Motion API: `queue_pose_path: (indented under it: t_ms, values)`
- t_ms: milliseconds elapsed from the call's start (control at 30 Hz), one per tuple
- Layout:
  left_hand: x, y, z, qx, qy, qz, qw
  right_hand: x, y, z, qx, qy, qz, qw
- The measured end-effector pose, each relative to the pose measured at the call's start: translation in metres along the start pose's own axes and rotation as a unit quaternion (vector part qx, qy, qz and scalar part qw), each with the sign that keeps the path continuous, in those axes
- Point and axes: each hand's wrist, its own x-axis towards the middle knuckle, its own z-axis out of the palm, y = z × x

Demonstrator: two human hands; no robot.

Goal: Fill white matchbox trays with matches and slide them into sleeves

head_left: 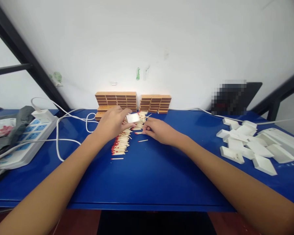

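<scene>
My left hand [114, 120] grips a small white matchbox tray [133, 117] between thumb and fingers, above a long heap of red-tipped matches [121, 142]. Just right of the heap, my right hand [156, 130] is closed in a pinch. Red match heads with short pale sticks poke out from its fingertips, pointing left; how many it holds I cannot tell. A single match [143, 140] lies on the table below the right hand. Another loose match [117, 159] lies at the near end of the heap.
Stacked matchboxes [155, 101] stand against the wall behind the heap. Several white trays [235, 140] lie piled on the blue table [159, 182] at right. To the left are a power strip [29, 138] and white cables [57, 137]. A dark screen [252, 94] leans at the back right.
</scene>
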Motion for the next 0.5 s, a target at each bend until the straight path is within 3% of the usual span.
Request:
queue_pose_path:
  t_ms: [167,500]
  values:
    - [-0.001,0.001,0.003,-0.038,-0.053,0.01,0.998,-0.007,0.0,-0.007,-0.019,-0.006,0.013,1.0]
    - [-0.002,0.003,0.008,-0.069,-0.058,-0.011,0.996,-0.011,-0.01,-0.018,-0.04,-0.058,0.023,0.997]
